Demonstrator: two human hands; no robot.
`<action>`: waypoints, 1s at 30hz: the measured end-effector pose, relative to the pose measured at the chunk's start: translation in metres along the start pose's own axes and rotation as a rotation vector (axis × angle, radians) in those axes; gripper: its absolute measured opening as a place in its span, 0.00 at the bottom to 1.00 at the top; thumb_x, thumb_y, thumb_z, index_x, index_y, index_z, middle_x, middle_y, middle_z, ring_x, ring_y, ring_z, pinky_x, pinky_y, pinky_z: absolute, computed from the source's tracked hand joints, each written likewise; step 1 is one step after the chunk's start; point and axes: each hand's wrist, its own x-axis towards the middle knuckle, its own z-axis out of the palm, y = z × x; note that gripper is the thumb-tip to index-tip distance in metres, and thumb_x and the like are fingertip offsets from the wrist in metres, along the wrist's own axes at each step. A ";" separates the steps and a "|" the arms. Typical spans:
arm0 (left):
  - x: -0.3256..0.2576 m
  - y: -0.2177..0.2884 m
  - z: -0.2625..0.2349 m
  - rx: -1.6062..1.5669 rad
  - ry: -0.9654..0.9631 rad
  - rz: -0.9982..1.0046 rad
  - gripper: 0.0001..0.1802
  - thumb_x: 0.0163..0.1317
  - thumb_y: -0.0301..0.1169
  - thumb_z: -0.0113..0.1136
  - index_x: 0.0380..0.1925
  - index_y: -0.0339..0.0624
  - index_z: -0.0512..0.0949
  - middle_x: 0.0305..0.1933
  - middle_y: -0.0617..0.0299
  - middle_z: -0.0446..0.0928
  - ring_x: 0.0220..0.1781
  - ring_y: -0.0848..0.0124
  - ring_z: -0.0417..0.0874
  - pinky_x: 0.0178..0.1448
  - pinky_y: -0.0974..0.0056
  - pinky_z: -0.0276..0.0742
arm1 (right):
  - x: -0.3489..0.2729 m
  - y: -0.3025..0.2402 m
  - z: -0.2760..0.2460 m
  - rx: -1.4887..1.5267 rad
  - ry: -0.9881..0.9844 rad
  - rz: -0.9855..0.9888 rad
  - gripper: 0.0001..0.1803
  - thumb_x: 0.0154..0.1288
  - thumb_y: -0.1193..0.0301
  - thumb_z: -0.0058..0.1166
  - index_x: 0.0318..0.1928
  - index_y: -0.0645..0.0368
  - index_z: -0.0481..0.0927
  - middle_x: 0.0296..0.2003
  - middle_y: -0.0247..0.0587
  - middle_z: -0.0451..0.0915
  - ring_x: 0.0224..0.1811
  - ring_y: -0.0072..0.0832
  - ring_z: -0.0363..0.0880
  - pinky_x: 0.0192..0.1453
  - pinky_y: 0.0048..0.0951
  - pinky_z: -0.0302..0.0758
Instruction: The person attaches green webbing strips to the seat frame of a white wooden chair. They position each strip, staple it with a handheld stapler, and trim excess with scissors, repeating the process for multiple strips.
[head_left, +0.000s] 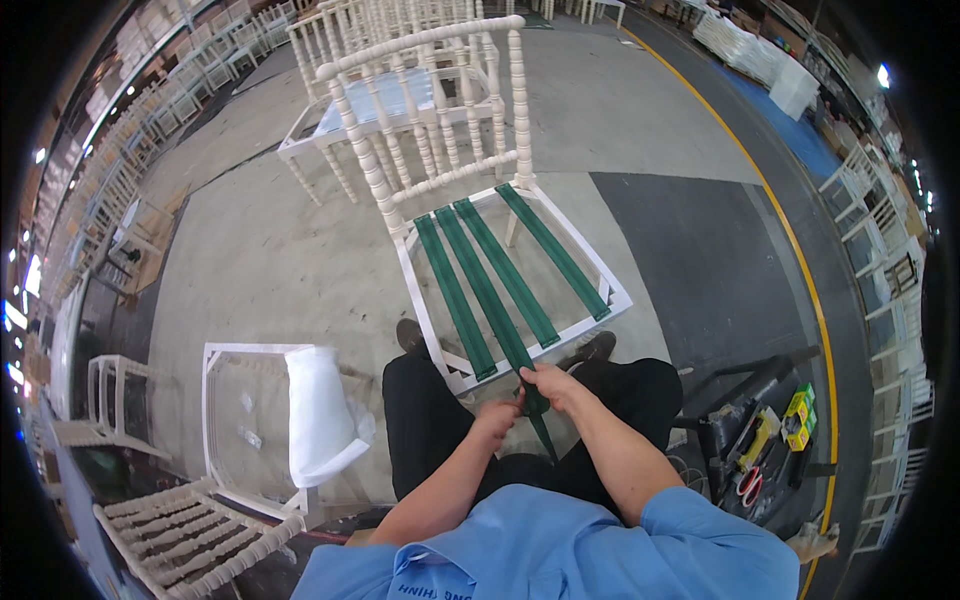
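A white wooden chair [410, 290] with a turned-spindle back stands in front of me, its seat frame open. Green webbing straps [455, 300] run from the back rail to the front rail. One of them, a green webbing strap [500, 315], passes over the front rail, and its loose end hangs toward my lap. My right hand [555, 387] is closed on this strap just past the front rail. Close beside it, to the left and slightly nearer me, my left hand [495, 420] pinches the same strap. My fingers partly hide the strap there.
At my right a black stand [730, 425] holds red-handled scissors [750, 487] and a yellow-green box [799, 417]. On my left lies another chair [215, 490], with a white roll of sheet material [320, 420] on its frame. A further chair [300, 145] stands behind mine.
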 end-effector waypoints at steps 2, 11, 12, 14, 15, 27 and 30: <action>0.004 0.005 -0.009 -0.113 0.172 0.201 0.19 0.68 0.29 0.58 0.57 0.40 0.83 0.46 0.60 0.84 0.40 0.68 0.80 0.38 0.59 0.71 | -0.009 0.006 -0.006 -0.018 -0.080 0.015 0.14 0.85 0.61 0.52 0.44 0.59 0.80 0.33 0.37 0.82 0.34 0.29 0.83 0.39 0.37 0.83; 0.033 0.005 -0.008 -0.469 0.355 0.211 0.12 0.70 0.26 0.53 0.49 0.35 0.81 0.41 0.57 0.84 0.35 0.67 0.83 0.34 0.62 0.72 | -0.047 0.045 -0.025 -0.519 0.000 -0.026 0.17 0.86 0.61 0.50 0.47 0.64 0.82 0.32 0.41 0.84 0.33 0.31 0.83 0.38 0.37 0.81; 0.035 0.004 -0.007 -0.490 0.369 0.143 0.12 0.71 0.26 0.53 0.49 0.34 0.81 0.40 0.57 0.84 0.35 0.67 0.83 0.33 0.63 0.72 | -0.046 0.050 -0.027 -0.495 0.003 -0.018 0.19 0.86 0.60 0.50 0.47 0.66 0.83 0.33 0.43 0.85 0.34 0.32 0.85 0.40 0.39 0.80; 0.035 0.004 -0.008 -0.477 0.354 0.241 0.13 0.71 0.26 0.53 0.50 0.35 0.82 0.40 0.57 0.84 0.33 0.67 0.83 0.32 0.63 0.72 | -0.038 0.053 -0.030 -0.683 0.014 -0.134 0.20 0.85 0.59 0.51 0.49 0.67 0.83 0.37 0.49 0.87 0.38 0.39 0.87 0.45 0.42 0.81; 0.033 0.006 -0.008 -0.471 0.351 0.163 0.13 0.71 0.26 0.53 0.50 0.35 0.82 0.40 0.57 0.85 0.32 0.67 0.83 0.31 0.63 0.72 | -0.031 0.055 -0.031 -0.799 0.063 -0.106 0.21 0.84 0.59 0.51 0.50 0.67 0.84 0.39 0.52 0.88 0.41 0.42 0.88 0.48 0.44 0.81; -0.011 0.059 -0.001 1.085 0.667 0.998 0.36 0.73 0.45 0.62 0.76 0.42 0.69 0.80 0.50 0.68 0.78 0.41 0.69 0.78 0.35 0.63 | 0.054 0.053 -0.030 -1.018 0.032 -0.105 0.25 0.82 0.52 0.49 0.60 0.59 0.84 0.55 0.60 0.86 0.59 0.56 0.84 0.63 0.50 0.78; 0.007 0.074 -0.006 1.295 0.544 0.842 0.43 0.73 0.51 0.62 0.82 0.48 0.60 0.88 0.54 0.53 0.88 0.42 0.49 0.86 0.31 0.40 | 0.049 0.049 -0.029 -1.004 0.113 -0.077 0.26 0.81 0.50 0.50 0.58 0.59 0.86 0.53 0.61 0.86 0.58 0.56 0.85 0.63 0.50 0.78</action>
